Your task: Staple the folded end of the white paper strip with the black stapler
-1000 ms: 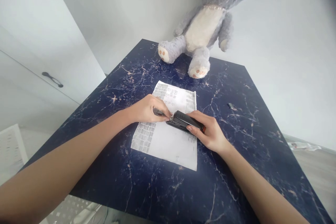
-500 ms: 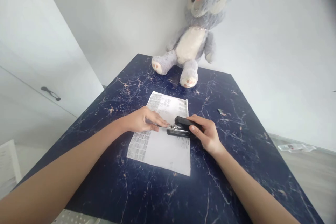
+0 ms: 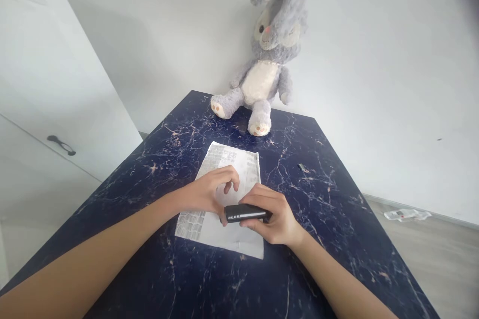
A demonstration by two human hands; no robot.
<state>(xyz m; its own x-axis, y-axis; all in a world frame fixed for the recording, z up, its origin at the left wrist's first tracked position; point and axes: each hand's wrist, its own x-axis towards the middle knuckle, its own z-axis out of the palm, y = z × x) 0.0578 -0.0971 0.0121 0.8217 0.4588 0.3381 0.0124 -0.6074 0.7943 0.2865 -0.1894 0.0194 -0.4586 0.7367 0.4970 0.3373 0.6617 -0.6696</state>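
A black stapler is gripped in my right hand, fingers wrapped over its top, just above a printed sheet of paper. The stapler looks closed and lies sideways to me. My left hand sits beside the stapler's left end, thumb touching it, fingers curled and slightly spread over the paper. The paper lies flat on the dark blue marbled table.
A grey and cream plush rabbit sits at the table's far edge against the white wall. A small dark strip, perhaps staples, lies on the table to the right. A white cabinet with a dark handle stands at left.
The stapler, open before with my left fingers at its front, is now closed and turned sideways in my right hand. Both hands moved nearer to me. The view tilted up.
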